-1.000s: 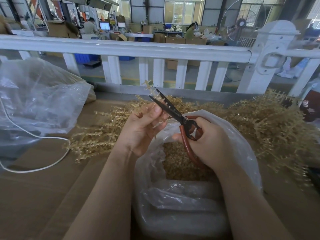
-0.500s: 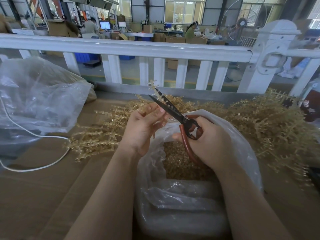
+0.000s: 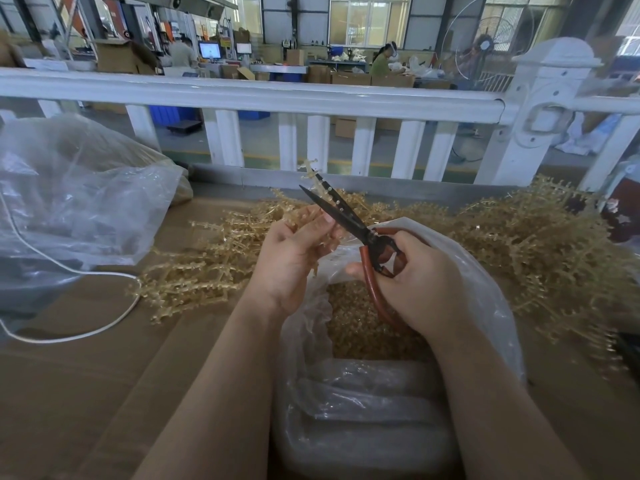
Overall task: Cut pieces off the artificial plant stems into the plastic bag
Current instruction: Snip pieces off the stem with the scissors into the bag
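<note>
My left hand (image 3: pixel 294 251) pinches a tan artificial plant stem (image 3: pixel 309 174) that stands up between the blades of the scissors (image 3: pixel 337 211). My right hand (image 3: pixel 415 278) grips the scissors' red-brown handles; the black blades are slightly apart and point up and left. Both hands hover over the open mouth of a clear plastic bag (image 3: pixel 485 292), which holds a heap of small tan cut pieces (image 3: pixel 356 327).
Piles of tan stems lie on the brown cardboard surface, one to the left (image 3: pixel 194 278) and a larger one to the right (image 3: pixel 540 251). A big clear bag (image 3: pixel 76 202) and a white cord (image 3: pixel 69 271) lie at the left. A white railing (image 3: pixel 242 95) runs behind.
The stem's tip has shifted a little against the blades, and my left hand's fingers have moved slightly along the stem. My right hand and the scissors hold about the same place.
</note>
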Motion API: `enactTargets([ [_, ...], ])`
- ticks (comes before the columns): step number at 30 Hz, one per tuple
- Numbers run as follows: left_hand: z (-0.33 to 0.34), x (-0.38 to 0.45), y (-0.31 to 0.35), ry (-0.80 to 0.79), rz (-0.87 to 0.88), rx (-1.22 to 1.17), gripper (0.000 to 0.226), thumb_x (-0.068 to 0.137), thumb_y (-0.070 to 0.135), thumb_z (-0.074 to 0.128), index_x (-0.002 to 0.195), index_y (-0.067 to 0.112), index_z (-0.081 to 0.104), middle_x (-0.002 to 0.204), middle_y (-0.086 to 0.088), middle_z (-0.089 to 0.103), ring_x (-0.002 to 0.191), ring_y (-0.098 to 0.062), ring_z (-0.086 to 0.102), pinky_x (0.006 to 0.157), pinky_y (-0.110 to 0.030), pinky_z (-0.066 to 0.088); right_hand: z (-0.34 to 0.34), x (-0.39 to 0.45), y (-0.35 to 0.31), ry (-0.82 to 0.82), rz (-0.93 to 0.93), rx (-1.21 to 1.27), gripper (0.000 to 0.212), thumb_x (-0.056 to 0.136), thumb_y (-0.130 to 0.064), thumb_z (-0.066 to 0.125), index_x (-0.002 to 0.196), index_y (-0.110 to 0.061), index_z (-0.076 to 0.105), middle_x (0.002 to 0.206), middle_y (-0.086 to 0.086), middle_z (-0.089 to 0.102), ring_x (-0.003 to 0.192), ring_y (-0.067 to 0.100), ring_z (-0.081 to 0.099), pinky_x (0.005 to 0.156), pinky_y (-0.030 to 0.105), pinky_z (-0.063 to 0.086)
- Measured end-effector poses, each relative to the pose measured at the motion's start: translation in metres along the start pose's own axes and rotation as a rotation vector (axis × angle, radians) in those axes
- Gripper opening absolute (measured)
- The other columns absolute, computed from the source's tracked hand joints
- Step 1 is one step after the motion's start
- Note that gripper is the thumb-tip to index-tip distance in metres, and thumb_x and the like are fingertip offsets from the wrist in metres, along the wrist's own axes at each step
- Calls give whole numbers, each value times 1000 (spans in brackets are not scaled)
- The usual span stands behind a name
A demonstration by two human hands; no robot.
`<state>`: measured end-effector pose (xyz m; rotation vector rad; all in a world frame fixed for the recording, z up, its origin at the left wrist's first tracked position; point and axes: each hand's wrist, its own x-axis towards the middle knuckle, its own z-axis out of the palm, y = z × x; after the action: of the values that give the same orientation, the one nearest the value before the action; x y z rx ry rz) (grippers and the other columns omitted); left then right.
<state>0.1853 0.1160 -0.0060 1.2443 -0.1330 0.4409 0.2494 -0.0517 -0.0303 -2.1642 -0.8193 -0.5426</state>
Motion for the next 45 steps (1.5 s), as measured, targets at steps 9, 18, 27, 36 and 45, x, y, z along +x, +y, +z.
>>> enactTargets([
  [9,-1,3,-3,107,-77,-90,11,88,16,67,79,21,72,75,7,68,74,-7,62,78,-28,45,2,2,0,-50,45,31,77,66,-89,49,113,-31,67,95,-26,64,81,0,62,74,5,40],
  [18,6,2,-8,59,-226,-103,9,78,11,75,83,9,68,78,-6,68,71,-16,67,65,-25,56,4,8,0,-45,259,404,19,80,-48,79,86,-31,74,81,-19,73,78,-1,68,66,11,50],
  [27,7,2,-9,-4,-248,-21,26,72,10,79,95,8,68,71,4,68,62,-6,61,58,-17,50,-1,9,-8,-28,304,615,5,88,-11,74,84,-14,73,79,11,73,78,23,71,76,36,59],
  [36,-12,3,5,25,-247,47,95,43,64,89,121,15,66,105,-3,74,86,-17,65,80,-30,53,-4,10,-9,3,306,580,7,89,-13,75,86,-7,73,80,14,70,78,27,67,79,38,59],
  [45,-4,2,2,49,-185,200,14,79,9,69,82,16,80,92,-11,76,89,-24,69,91,-37,55,-3,10,-8,-12,282,560,8,89,-16,75,82,-13,72,76,11,69,75,25,66,72,30,57],
])
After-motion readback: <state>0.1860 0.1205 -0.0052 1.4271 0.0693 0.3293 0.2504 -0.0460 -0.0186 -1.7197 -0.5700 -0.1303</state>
